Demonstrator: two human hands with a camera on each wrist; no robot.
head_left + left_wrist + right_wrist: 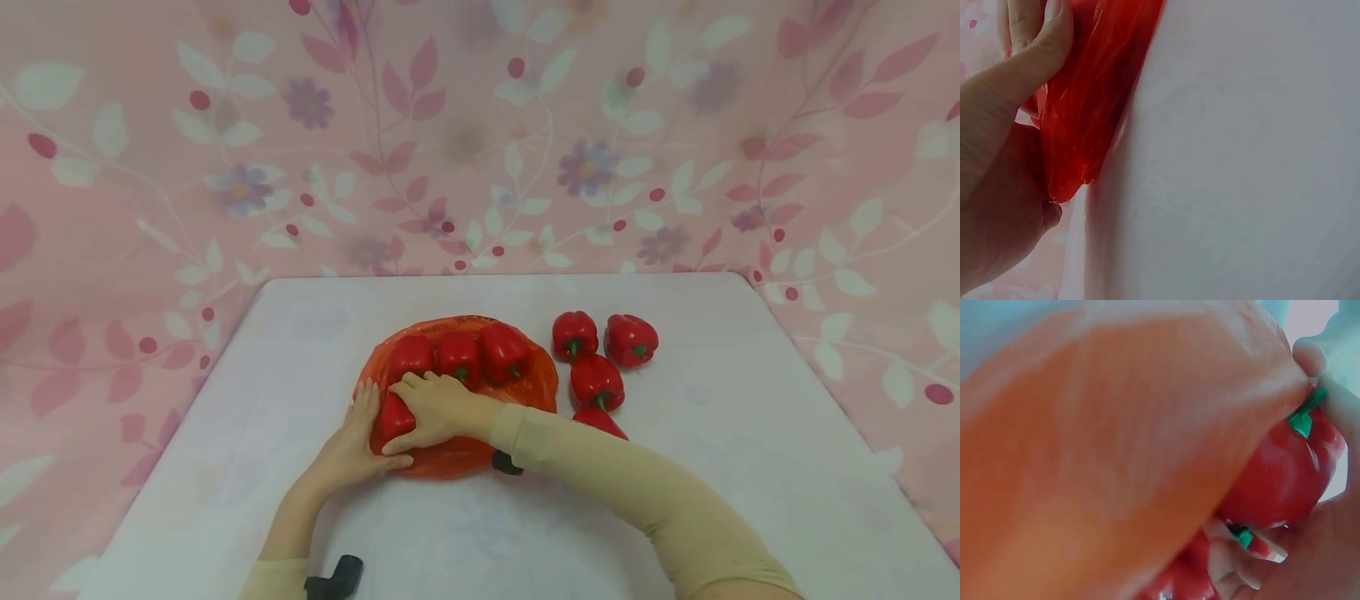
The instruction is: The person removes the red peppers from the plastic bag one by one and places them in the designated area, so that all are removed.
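Observation:
An orange-red plastic bag (pixel 450 462) lies spread on the white table, with three red bell peppers (pixel 457 354) along its back part. My right hand (pixel 438 408) reaches across to the bag's left side and grips another red bell pepper (pixel 395 419), fingers over its back and thumb at its front. In the right wrist view that bell pepper (pixel 1279 475) shows a green stem. My left hand (pixel 356 437) holds the bag's left edge, fingers along the outside and thumb across the front. The left wrist view shows plastic film (pixel 1094 94) in that hand, between thumb and fingers.
To the right of the bag stands a group of several red bell peppers (pixel 597 383), the nearest partly hidden by my right sleeve (pixel 600 467). The white table (pixel 712 467) extends around the bag, with a pink floral cloth (pixel 480 150) behind it.

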